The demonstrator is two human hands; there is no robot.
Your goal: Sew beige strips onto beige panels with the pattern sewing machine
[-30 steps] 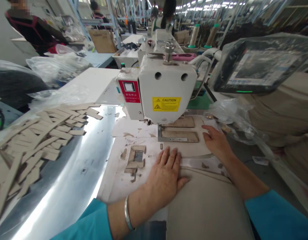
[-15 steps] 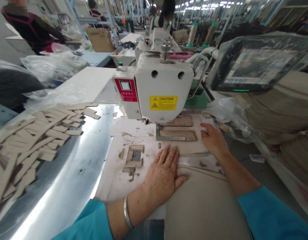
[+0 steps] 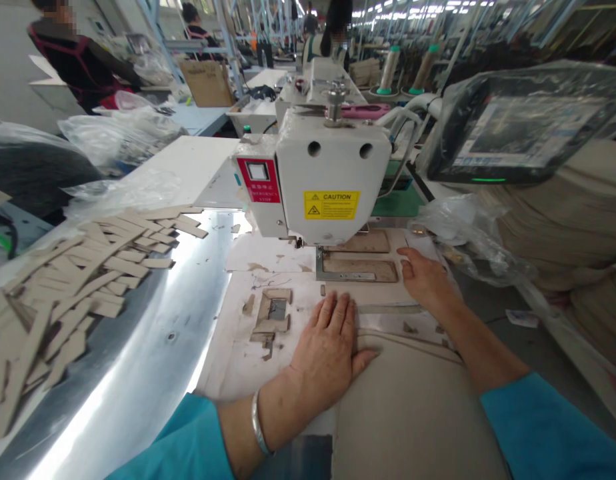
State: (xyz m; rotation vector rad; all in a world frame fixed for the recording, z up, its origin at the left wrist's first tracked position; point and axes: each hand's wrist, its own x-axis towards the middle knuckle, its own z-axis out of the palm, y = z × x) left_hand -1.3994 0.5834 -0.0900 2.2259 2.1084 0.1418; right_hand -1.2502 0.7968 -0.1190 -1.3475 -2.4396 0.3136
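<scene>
My left hand (image 3: 325, 347) lies flat with its fingers together, pressing on the beige fabric piece (image 3: 413, 407) and the white sheet (image 3: 228, 360) beside it. A silver bangle is on that wrist. My right hand (image 3: 428, 277) rests at the right of the metal clamp frame (image 3: 355, 276), its index finger and thumb pointing left, slightly apart, against the work surface. Its other fingers are hidden. Just beyond my hands stands the sewing machine head (image 3: 333, 167), with the clamp frame below it. Left of my left hand is a square cut-out template (image 3: 273, 313) with brown edging.
Many beige fabric strips (image 3: 88, 273) lie piled on the shiny metal table (image 3: 168, 373) at left. A plastic-wrapped screen (image 3: 528, 133) stands at the right, above stacked fabric (image 3: 558, 220). Crumpled plastic (image 3: 463, 227) lies near my right hand. Other people sit farther back.
The view has shifted slightly, so the scene sits a little farther right. Both hands keep nearly the same places on the fabric and by the clamp.
</scene>
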